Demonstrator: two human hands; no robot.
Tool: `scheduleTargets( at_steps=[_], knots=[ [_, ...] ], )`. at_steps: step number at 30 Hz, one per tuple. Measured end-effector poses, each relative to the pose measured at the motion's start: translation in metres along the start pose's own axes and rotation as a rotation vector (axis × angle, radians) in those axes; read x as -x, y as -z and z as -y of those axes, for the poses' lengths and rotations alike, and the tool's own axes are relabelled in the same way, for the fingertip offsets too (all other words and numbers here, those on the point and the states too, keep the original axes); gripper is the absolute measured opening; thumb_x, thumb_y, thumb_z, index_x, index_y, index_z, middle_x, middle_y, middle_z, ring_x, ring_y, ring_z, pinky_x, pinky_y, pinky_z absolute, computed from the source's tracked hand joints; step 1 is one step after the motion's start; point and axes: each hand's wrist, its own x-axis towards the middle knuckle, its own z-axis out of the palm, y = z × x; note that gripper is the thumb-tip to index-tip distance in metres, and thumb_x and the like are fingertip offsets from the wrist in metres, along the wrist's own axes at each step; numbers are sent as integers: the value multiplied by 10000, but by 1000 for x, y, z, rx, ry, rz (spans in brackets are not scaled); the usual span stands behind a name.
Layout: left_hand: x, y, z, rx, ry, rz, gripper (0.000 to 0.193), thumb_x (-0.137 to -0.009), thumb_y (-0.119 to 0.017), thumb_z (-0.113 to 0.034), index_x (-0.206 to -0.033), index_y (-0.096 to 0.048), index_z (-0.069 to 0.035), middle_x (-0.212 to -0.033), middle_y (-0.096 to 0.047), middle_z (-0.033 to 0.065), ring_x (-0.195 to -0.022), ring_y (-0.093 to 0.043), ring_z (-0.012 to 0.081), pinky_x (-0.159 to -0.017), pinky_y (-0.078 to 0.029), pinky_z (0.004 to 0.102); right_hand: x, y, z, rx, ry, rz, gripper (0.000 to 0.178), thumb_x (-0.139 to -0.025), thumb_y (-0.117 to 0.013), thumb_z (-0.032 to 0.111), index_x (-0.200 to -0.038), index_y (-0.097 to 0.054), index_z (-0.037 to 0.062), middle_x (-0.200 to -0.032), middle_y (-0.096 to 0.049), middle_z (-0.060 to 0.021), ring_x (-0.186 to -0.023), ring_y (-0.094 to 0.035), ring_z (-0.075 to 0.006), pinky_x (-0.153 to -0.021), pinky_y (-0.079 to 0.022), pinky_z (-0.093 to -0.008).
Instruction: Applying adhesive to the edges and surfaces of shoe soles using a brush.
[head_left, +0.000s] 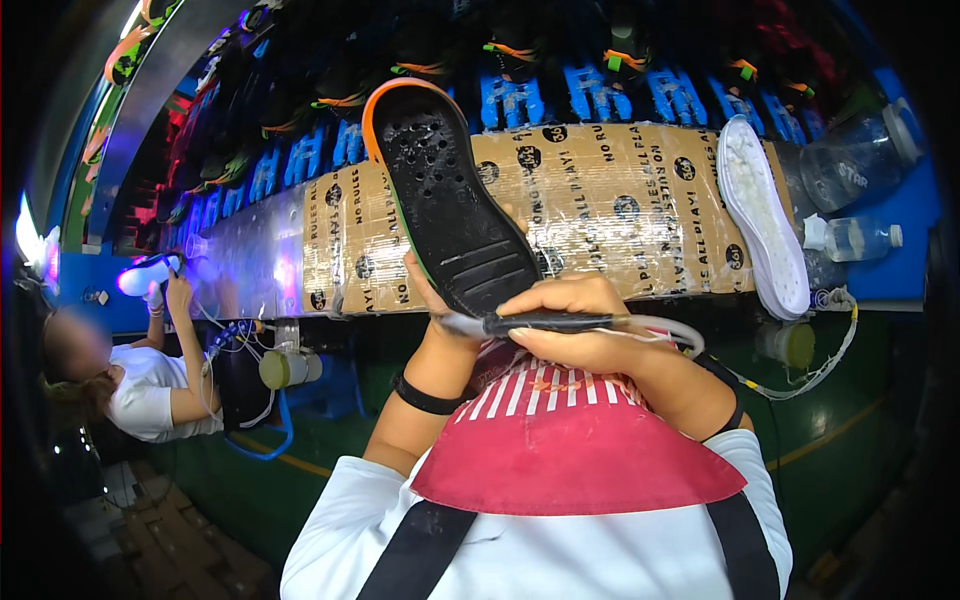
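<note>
A black shoe sole (455, 215) with an orange and green rim stands tilted in front of me, its inner face with holes and ridges toward me. My left hand (430, 290) is closed round its lower edge; most of those fingers are hidden behind it. Pinched in my right hand (580, 335) is a brush (560, 321) with a dark handle, its pale tip pointing left. The tip is close to the sole's lower end; I cannot tell whether they touch. From the handle's right end runs a clear tube (680, 333).
Printed cardboard (640, 215) covers the bench. A white sole (757, 210) lies at its right end, near two clear bottles (850, 170). Blue holders (510, 100) with dark shoes line the back. At left, a co-worker (160, 390) holds a pale sole under purple light.
</note>
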Motion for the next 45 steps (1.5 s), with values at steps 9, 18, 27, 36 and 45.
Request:
scheduleTargets(
  at_steps=[9, 18, 27, 36, 45],
  knots=[
    [-9, 8, -14, 9, 60, 56, 1002, -681, -476, -786, -1335, -359, -36, -1195, -516, 215, -1058, -549, 356, -860, -507, 469, 1, -6, 0, 144, 151, 0, 268, -757, -685, 17, -1017, -643, -35, -724, -631, -117, -606, -608, -149, -548, -461, -250],
    [-13, 15, -33, -81, 65, 94, 1032, -687, -504, -767, -1345, -312, 5, -1210, -473, 281, -1089, -528, 397, -855, -507, 486, 5, 2, -3, 160, 144, -55, 242, -759, -677, 46, -995, -651, 1, -716, -621, -132, -597, -601, -219, -541, -453, -300],
    [-18, 9, -51, -100, 174, 24, 768, -778, -467, -547, -1289, -401, 24, -1171, -542, 233, -1026, -585, 335, -873, -503, 438, 8, 10, 3, 99, 119, 44, 268, -721, -722, 58, -973, -666, -12, -785, -650, -156, -670, -633, -241, -585, -479, -311],
    [-26, 2, -60, -17, 404, 98, 487, -863, -438, -247, -1230, -485, 70, -1154, -583, 213, -990, -622, 255, -876, -500, 350, 8, 8, -6, 90, 112, 296, 249, -714, -726, 56, -952, -677, 4, -799, -665, -152, -709, -642, -256, -637, -491, -311],
    [-37, 1, -66, -312, 774, 67, 391, -846, -554, -258, -1102, -586, 36, -1009, -648, 146, -820, -651, 163, -718, -534, 270, 2, 12, -4, 378, 202, 422, 254, -735, -702, 100, -983, -671, 51, -740, -643, -103, -670, -604, -261, -615, -489, -327]
  ],
)
